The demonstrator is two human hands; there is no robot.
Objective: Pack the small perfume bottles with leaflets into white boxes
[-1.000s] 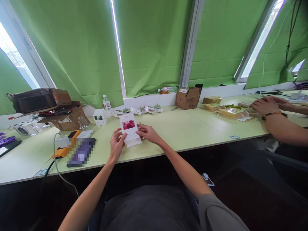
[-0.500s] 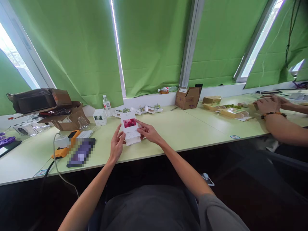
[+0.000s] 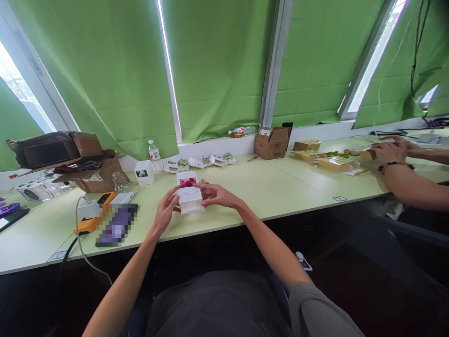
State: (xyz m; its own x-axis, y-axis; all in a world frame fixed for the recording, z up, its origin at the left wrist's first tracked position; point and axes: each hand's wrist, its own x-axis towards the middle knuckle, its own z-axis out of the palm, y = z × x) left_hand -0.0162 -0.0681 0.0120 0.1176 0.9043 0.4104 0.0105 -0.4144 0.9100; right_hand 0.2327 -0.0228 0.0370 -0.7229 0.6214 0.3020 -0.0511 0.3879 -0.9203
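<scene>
A small white carton [image 3: 189, 193] with a pink flower picture on its flap sits between my hands just above the pale green table [image 3: 273, 192]. My left hand [image 3: 164, 210] grips its left side with curled fingers. My right hand [image 3: 213, 194] lies across its right side and front, fingers pressed on it. The flap with the picture leans back away from me.
Behind the carton are a white box [image 3: 144, 172], a water bottle [image 3: 153, 152] and several small white packages [image 3: 206, 160]. Open cardboard boxes [image 3: 87, 164] stand at the left, a charger and orange device [image 3: 91, 214] nearer. Another person's hands [image 3: 389, 150] work at the right.
The carton's tall printed panel has folded down and back, so the carton now looks shorter. My hands have closed in around it.
</scene>
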